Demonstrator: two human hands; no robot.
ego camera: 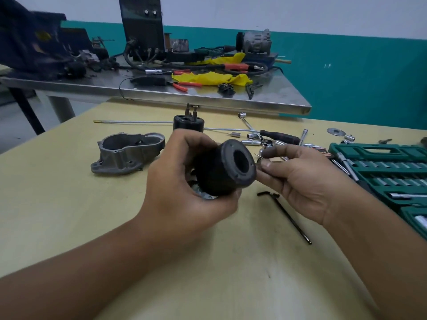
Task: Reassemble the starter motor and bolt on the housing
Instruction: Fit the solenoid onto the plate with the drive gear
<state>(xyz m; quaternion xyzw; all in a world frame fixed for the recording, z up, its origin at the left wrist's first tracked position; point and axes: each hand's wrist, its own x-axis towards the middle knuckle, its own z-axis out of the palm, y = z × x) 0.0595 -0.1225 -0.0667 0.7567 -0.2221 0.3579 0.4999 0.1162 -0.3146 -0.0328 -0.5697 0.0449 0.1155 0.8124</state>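
Above table: left fingers (pixel 233 197) clamp motor body (pixel 221 169); right fingers (pixel 268 163) pinch small part.

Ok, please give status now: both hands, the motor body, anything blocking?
Left hand grips black motor body, off table. Right hand pinches small part at its rim. Grey housing waits left, unbolted. Nothing blocking.

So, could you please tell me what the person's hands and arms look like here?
Both arms are bare to the frame edge: no sleeves show. The left hand and right hand wear no gloves, and no rings, watch or wristbands are visible. Fingernails are short.
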